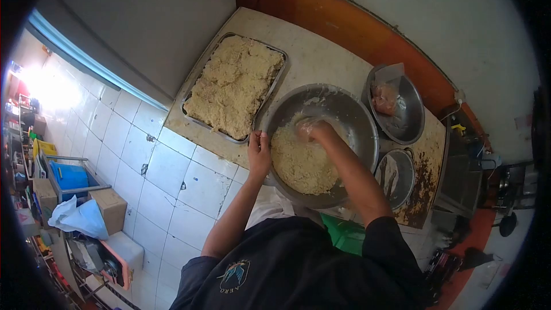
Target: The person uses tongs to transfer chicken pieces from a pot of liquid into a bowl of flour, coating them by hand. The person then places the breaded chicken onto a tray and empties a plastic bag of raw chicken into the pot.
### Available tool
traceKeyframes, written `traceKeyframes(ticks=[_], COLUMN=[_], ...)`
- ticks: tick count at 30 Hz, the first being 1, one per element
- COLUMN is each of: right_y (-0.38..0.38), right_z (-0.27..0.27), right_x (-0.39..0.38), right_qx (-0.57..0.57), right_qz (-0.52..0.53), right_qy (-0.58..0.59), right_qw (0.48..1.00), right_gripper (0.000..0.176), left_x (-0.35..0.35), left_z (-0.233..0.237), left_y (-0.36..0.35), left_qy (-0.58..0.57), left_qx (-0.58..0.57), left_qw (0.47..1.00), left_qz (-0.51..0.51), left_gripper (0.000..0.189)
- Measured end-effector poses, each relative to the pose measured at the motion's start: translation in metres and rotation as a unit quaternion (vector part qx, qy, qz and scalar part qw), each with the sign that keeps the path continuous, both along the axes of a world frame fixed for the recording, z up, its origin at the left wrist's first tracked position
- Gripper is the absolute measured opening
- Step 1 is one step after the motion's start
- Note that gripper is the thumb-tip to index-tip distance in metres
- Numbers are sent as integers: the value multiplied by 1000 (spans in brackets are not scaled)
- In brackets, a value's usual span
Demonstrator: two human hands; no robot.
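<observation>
A large steel mixing bowl [367, 129] stands at the table's front edge, holding a pale yellow, crumbly flour-like coating [304, 166]. My left hand [259, 148] is closed on the bowl's left rim. Down inside the bowl is my right hand [311, 129], touching the coating; its fingers are whitish and partly hidden, so I cannot make out their grip. Left of the bowl lies a rectangular metal tray [280, 72], heaped with pieces covered in the same crumbly coating [235, 83].
Right of the mixing bowl, a smaller steel bowl [410, 123] holds raw pinkish meat [384, 99] and clear plastic. Nearer me sits another metal bowl [405, 175]. The worn table [310, 51] meets an orange-striped wall. A green plastic item [344, 235] is below the table edge.
</observation>
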State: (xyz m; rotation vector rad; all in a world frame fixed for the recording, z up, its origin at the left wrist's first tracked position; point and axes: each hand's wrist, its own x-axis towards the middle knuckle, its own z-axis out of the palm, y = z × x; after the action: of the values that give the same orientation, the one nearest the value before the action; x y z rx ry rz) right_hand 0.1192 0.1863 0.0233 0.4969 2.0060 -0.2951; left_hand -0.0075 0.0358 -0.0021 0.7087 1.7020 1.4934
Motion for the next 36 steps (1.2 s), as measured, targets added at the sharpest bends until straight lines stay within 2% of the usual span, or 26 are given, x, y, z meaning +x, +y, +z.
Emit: traceKeyframes(ticks=[1, 2, 3, 5, 6, 7, 8, 9, 11, 12, 13, 14, 15, 16, 17, 18, 20, 21, 23, 27, 29, 30, 32, 33, 35, 36], right_y=[-7, -14, -22, -27, -20, -11, -9, -7, 7, -9, -43, -69, -88, -105, -108, -105, -91, -94, -117, -108, -80, -76, -72, -69, -61, -60], right_z=[8, 15, -7, -73, -47, 5, 33, 32, 28, 12, -15, -31, -34, -34, -32, -29, -23, -34, -70, -47, -25, -23, -20, -30, -60, -56], right_x=[-3, -6, -2, 6, 2, -3, -4, 14, 58, 61, 67, 68, 62, 53, 46, 46, 46, 50, 63, 68, 82, 91, 103, 103, 102, 103], right_qx=[-4, -8, -5, 45, 46, 11, -27, -30, -48, -45, 235, 483, 483, 387, 273, 270, 237, 238, 274, 253, 131, 129, 171, 172, 45, 46], right_qz=[-95, -189, -190, -86, -86, -91, -91, -91, -132, -130, -75, -11, -12, -185, -346, -348, -464, -462, -381, -398, -542, -540, -565, -567, -600, -599], right_qy=[130, 257, 257, 276, 277, 92, -97, -100, 82, 81, 288, 460, 459, 386, 298, 299, 356, 358, 354, 337, 455, 454, 288, 289, 212, 215], right_qw=[987, 948, 948, 956, 956, 992, 991, 990, 987, 987, 925, 745, 745, 817, 846, 846, 776, 776, 809, 815, 694, 697, 754, 752, 770, 770], right_gripper=[41, 41, 41, 37, 37, 40, 43, 43, 56, 56, 63, 71, 71, 76, 81, 81, 83, 83, 86, 82, 80, 80, 79, 79, 83, 83], left_x=[0, 0, 0, 0, -1, -2, -2, -1, 0, 0, -1, -1, 0, 1, 0, 0, 0, 1, 3, 2, 1, 2, 2, 3, 3, 1], left_z=[-3, -5, -6, 0, 2, 1, 0, -2, -5, -5, -5, -5, -5, -3, -1, 1, -2, -3, -7, 3, -4, -7, -7, -6, 0, 3], left_y=[0, 1, 1, 1, 0, 0, 0, 0, 0, 1, 2, 2, 0, -1, 4, 1, -4, 1, -1, 1, 5, 1, 1, 2, 1, 2], left_qy=[-2, -8, -13, -11, -9, -9, 4, 16, 17, 23, 23, 19, 14, 15, 10, 4, 10, 10, 3, -18, -16, -14, -21, -29, -8, 15], left_qx=[2, 5, 8, 10, 7, 4, -6, -16, -9, -1, 3, 1, -3, -5, -2, -4, -3, 7, 18, 19, 27, 25, 23, 21, 21, 20], left_qw=[1000, 1000, 1000, 1000, 1000, 1000, 1000, 1000, 1000, 1000, 1000, 1000, 1000, 1000, 1000, 1000, 1000, 1000, 1000, 1000, 999, 1000, 1000, 999, 1000, 1000], left_qz=[3, 3, -1, -6, -9, -9, -6, -2, 3, 6, 8, 8, 6, 3, 4, 5, -4, -2, 1, -7, -8, -8, -1, 3, -6, -9], left_gripper=[22, 22, 22, 22, 22, 22, 23, 23, 24, 24, 24, 24, 24, 24, 24, 24, 24, 24, 24, 24, 24, 24, 23, 23, 22, 22])
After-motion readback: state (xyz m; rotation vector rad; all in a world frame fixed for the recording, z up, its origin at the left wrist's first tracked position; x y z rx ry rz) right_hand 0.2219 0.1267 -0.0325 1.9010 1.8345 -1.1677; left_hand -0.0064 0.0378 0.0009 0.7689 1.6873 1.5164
